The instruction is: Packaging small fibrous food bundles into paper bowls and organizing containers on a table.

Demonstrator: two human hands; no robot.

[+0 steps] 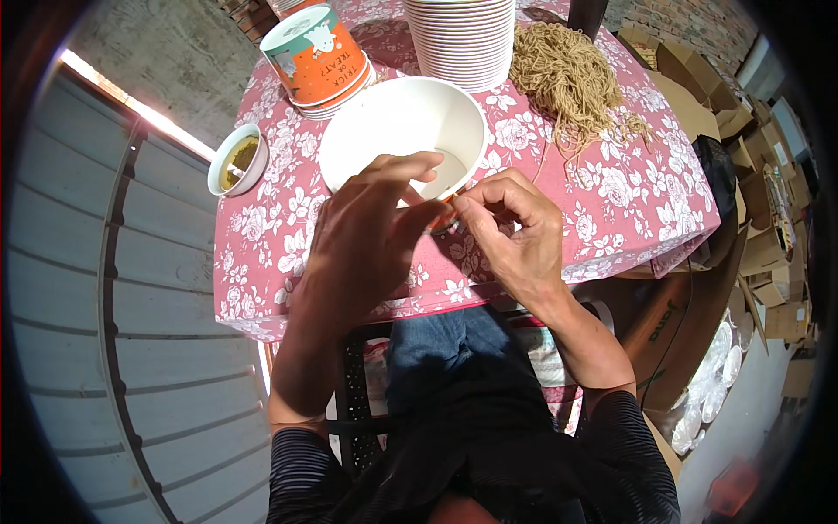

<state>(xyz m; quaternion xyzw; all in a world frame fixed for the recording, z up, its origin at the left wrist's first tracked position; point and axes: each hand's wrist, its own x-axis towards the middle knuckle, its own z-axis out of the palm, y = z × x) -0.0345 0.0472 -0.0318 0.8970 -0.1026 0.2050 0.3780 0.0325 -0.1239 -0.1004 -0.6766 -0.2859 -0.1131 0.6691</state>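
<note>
A large round paper bucket (pixel 367 131), white inside, lies tilted in front of me with its mouth facing up toward me. A bit of its orange outer side shows below the near rim. My left hand (pixel 367 214) is at that rim, thumb outside and the other fingers reaching over the inside, seemingly gripping the wall. Beside it, my right hand (pixel 519 223) pinches thumb and forefinger together at the rim. What lies in that pinch is too small to make out. The two hands' fingertips nearly meet.
Behind the bucket stands a tall stack of white tubs (pixel 460 39). Orange printed buckets (pixel 319 65) are stacked to its left, tan twine (pixel 566 79) heaped to its right. A small bowl (pixel 238 162) sits at the left edge of the flowered tablecloth (pixel 611 188). Cardboard boxes (pixel 768 236) crowd the right.
</note>
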